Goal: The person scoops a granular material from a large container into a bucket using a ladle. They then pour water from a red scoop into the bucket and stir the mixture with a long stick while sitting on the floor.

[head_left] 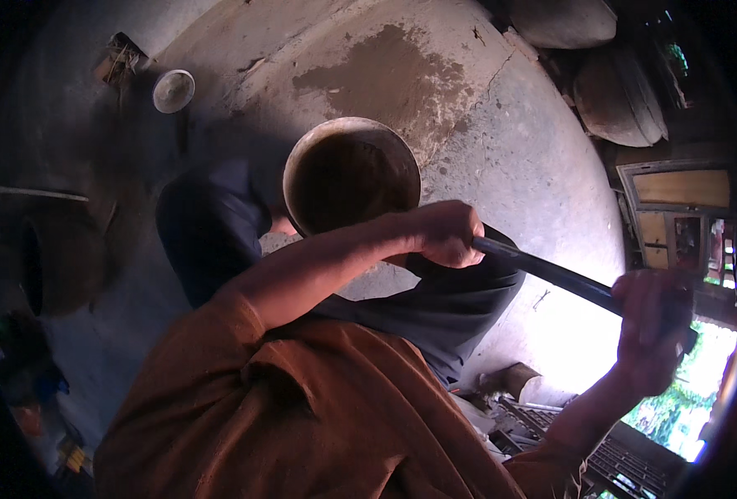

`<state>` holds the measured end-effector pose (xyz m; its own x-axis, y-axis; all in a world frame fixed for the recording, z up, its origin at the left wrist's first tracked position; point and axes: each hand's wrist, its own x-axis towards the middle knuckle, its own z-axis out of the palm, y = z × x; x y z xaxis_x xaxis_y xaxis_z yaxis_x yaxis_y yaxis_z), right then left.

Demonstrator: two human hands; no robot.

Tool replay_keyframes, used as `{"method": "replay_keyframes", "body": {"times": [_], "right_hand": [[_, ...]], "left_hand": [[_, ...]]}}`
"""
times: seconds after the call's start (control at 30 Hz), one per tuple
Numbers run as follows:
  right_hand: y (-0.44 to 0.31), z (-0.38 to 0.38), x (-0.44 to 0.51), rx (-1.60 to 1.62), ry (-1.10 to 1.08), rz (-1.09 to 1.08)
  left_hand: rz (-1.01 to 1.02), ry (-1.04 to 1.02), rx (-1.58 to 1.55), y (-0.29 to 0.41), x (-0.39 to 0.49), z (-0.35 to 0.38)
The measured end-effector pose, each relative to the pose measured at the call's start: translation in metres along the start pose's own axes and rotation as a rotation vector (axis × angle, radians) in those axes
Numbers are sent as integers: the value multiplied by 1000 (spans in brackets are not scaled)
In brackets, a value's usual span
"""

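A long dark rod (546,271) slants across the right side of the picture. My left hand (449,234), its arm reaching across my body, is closed around the rod's near end. My right hand (652,327), raised at the far right and slightly blurred, grips it near the other end. Just beyond my left forearm, between my bent legs, stands a large round pot (290,181) with a wide mouth and a pale, worn rim. Its inside is dark, so the contents cannot be made out. My forearm hides part of its near rim.
A wet brown patch (393,81) marks the concrete floor beyond the pot. A small white bowl (174,91) sits at upper left. Large rounded vessels (618,100) line the upper right, near a wooden cabinet (680,187). A dark barrel-like container (63,262) is at left.
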<state>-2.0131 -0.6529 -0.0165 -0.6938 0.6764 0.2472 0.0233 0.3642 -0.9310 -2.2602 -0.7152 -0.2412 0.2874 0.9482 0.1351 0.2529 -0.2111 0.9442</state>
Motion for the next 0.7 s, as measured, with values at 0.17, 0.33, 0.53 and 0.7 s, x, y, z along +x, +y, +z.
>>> {"method": "replay_keyframes", "body": {"times": [0.17,0.33,0.53,0.7], "right_hand": [[25,51,34,94,-389,-449],[144,182,46,92,117,11],[145,189,97,-88,-143,27],[125,180,210,61,-383,-73]], "left_hand": [[137,270,115,-46,-10,-39],[-85,877,422,-170,-38,-15],[-168,827,382,-211,-48,-18],[-407,490,-99,-171,-44,-62]]}}
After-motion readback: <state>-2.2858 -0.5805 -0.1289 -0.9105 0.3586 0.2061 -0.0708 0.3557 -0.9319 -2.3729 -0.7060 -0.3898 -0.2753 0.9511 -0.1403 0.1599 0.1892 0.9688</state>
